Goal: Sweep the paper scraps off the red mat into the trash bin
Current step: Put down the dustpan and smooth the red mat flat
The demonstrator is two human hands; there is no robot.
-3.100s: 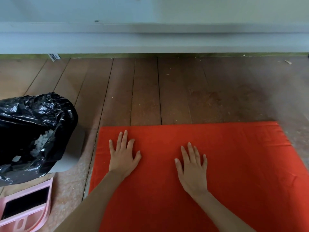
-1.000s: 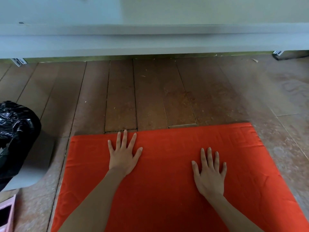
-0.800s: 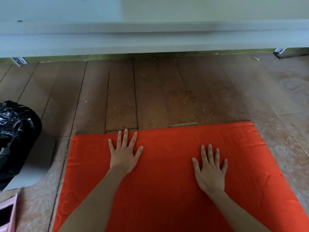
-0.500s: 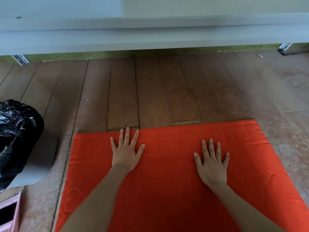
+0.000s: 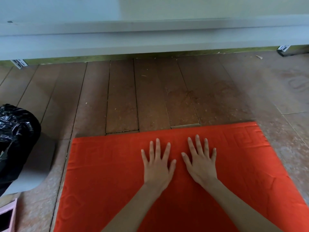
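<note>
We see the red embossed cloth mat (image 5: 108,173) on the brown wooden floor (image 5: 150,97), its near end cut off, the left hand (image 5: 158,169) and right hand (image 5: 201,166) lying flat on it, fingers spread, side by side, and the grey trash bin with a black bag (image 5: 15,139) half cropped at left.

- 1 red mat (image 5: 103,173) on the floor.
- 2 grips, both bare hands on the mat: the left grip (image 5: 158,168) and the right grip (image 5: 201,166), each showing 5 fingers.
- 2 bare forearms, 1 behind each grip.
- 1 grey trash bin (image 5: 36,164), holding 1 black bag (image 5: 15,131).
- 1 pink thing (image 5: 10,216), cut off at the corner; its kind is unclear.
- 2 small black-and-white labels at the foot of the wall: a left label (image 5: 18,63) and a right label (image 5: 284,47).
- 1 pale sliver (image 5: 258,57) on the floor.
</note>
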